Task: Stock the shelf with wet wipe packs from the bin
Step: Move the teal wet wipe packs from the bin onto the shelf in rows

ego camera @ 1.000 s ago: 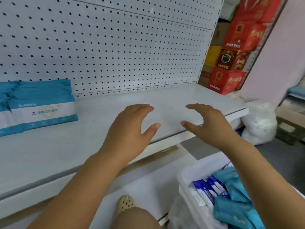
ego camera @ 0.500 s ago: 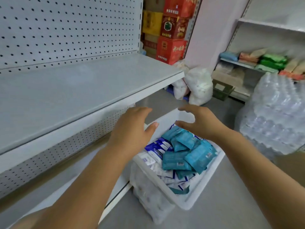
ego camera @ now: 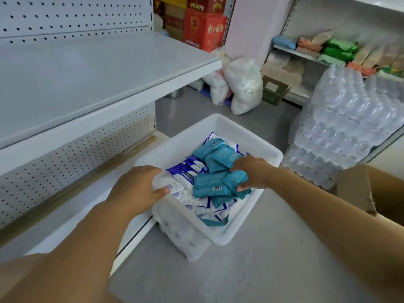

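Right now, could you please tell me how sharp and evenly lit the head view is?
Head view: soft, even light, no hard shadows; wide-angle distortion bows the shelf edge; teal packs in the bin are sharp, one barcode visible; the bottled water stack looks smeared.

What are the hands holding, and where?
Right hand grips a teal pack by its right end, inside the bin. Left hand holds nothing, fingers spread over white packs.

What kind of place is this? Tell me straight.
Probably a small shop or its stockroom: a pegboard shelf, shrink-wrapped bottle packs stacked on the floor, and red cartons piled behind.
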A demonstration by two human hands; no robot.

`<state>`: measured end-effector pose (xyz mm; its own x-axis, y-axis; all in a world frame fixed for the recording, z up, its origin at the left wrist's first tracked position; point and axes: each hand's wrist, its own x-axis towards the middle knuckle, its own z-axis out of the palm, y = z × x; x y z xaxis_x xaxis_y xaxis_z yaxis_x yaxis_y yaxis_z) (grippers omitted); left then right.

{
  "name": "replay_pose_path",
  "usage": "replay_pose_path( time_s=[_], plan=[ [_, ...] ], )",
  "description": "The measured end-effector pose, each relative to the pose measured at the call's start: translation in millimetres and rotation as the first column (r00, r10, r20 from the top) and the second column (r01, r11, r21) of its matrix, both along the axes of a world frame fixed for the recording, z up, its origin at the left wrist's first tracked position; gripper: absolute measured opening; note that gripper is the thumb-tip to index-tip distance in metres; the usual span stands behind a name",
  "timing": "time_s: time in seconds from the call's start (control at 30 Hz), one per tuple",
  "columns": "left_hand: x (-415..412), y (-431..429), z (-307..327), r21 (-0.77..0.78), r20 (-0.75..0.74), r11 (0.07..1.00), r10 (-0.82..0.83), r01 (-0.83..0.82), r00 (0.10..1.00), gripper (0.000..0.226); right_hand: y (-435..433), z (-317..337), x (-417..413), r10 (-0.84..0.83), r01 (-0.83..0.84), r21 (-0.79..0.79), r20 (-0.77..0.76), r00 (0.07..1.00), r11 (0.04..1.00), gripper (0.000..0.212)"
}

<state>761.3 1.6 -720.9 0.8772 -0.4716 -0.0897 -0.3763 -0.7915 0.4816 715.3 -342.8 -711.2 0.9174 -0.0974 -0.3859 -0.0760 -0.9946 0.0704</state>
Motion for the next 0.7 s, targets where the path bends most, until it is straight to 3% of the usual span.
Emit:
replay_pose_path(
  time_s=[0.13, 0.23, 0.33, 0.43, 0.5, 0.7],
  plan=[
    [-0.5, -7.7, -12.1, 0.085, -0.016, 0.995, -0.043, 0.044, 0.999, 0.065, 0.9, -9.2, -0.1, 0.074, -0.062, -0.147, 0.08, 0.994, 0.987, 0.068],
    [1.2, -9.4, -14.6, 0.078, -0.03, 0.996, -0.038, 0.04, 0.999, 0.065, 3.1, -7.3, 9.8, 0.085, -0.062, -0.161, 0.137, 0.987, 0.985, 0.054],
    [4.7, -7.5, -14.8, 0.086, -0.034, 0.995, -0.04, 0.043, 0.999, 0.067, 6.6, 12.7, 21.9, -0.039, 0.051, -0.062, 0.179, 0.983, 0.997, 0.042],
    [3.8, -7.4, -14.8, 0.074, -0.047, 0.997, -0.033, 0.037, 0.998, 0.068, 9.3, 24.2, 30.4, -0.232, 0.171, 0.281, 0.202, 0.951, 0.944, 0.036],
    [1.7, -7.7, -11.3, 0.032, -0.056, 0.999, 0.003, -0.002, 0.998, 0.07, 22.9, 19.5, 32.8, -0.262, 0.169, 0.411, 0.18, 0.948, 0.896, 0.034],
    [-1.1, -2.8, -10.4, 0.008, -0.077, 1.0, 0.026, -0.025, 0.997, 0.072, 68.3, -24.2, 44.4, -0.132, 0.121, 0.292, 0.02, 0.991, 0.949, 0.027]
  ],
)
